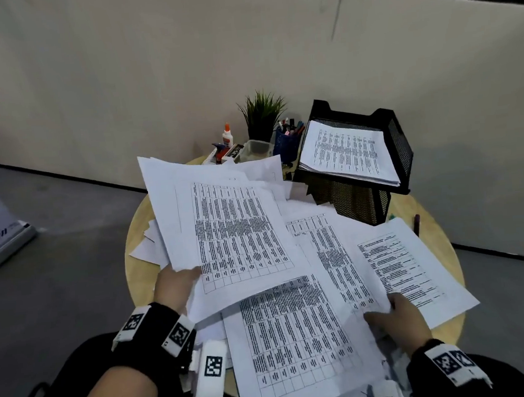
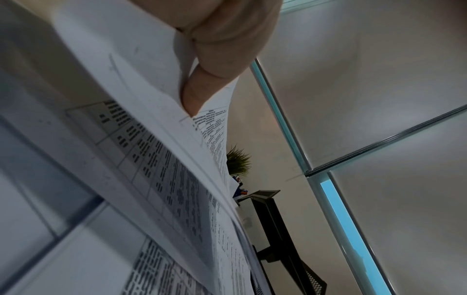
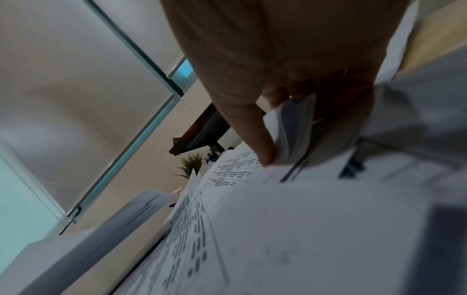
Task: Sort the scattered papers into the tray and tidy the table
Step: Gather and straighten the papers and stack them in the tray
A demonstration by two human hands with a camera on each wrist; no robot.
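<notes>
Round wooden table (image 1: pixel 442 246); scattered papers (image 1: pixel 396 269) across it; black mesh tray (image 1: pixel 362 202) at rear.

Matt paper sheets (image 1: pixel 235 229), black mesh tray (image 1: pixel 398 142), wooden table (image 1: pixel 439 252).

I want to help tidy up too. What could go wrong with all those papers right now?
1. The left hand pinches a thick bundle by one corner; sheets might slip out.
2. The right hand grips a few sheets by the edge; they may crease or drag neighbours along.
3. Papers overhang the table edge and could fall. The tray already holds a stack.
</notes>
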